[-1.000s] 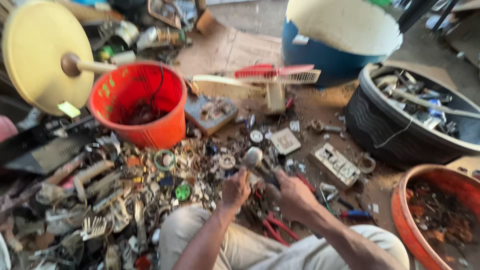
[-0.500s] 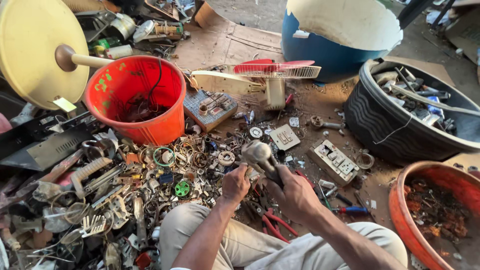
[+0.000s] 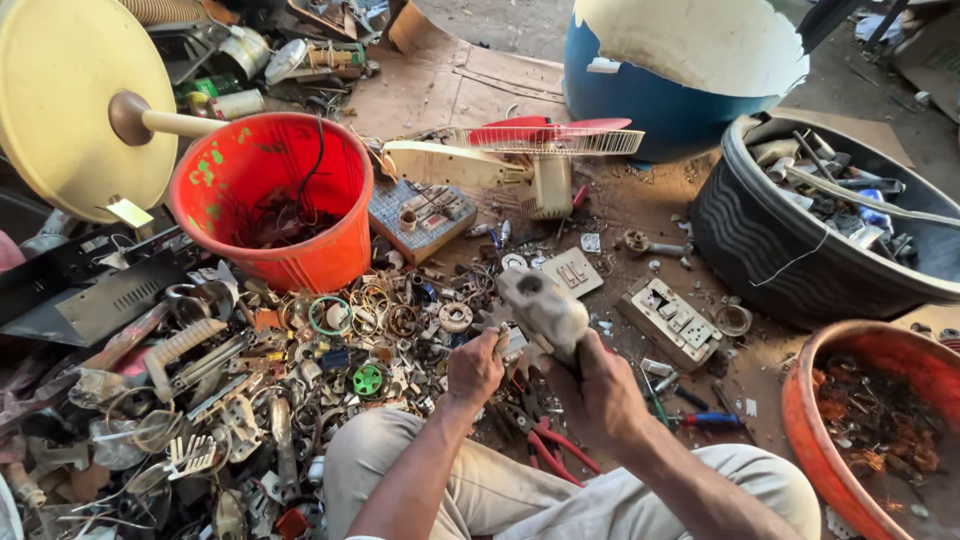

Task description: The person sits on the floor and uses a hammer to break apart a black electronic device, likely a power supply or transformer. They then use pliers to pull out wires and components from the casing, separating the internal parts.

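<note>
My right hand [image 3: 603, 392] grips a grey metal casing [image 3: 545, 306], a chunky part like a small motor housing, and holds it tilted above the scrap. My left hand [image 3: 474, 367] pinches a small piece at the casing's lower left side. Both forearms reach out over my knees in beige trousers [image 3: 520, 490]. Red-handled pliers [image 3: 553, 448] lie on the ground just under my hands.
An orange bucket [image 3: 330, 262] with wires stands left of centre. Behind it lies a cream fan base [image 3: 70, 100]. A black tub [image 3: 780, 250] of scrap sits right, an orange basin [image 3: 810, 420] lower right, a blue drum [image 3: 640, 100] behind. Rings and metal bits [image 3: 330, 340] cover the ground.
The grey casing has been lifted higher and turned between my hands. The camera has moved closer and tilted down a little.
</note>
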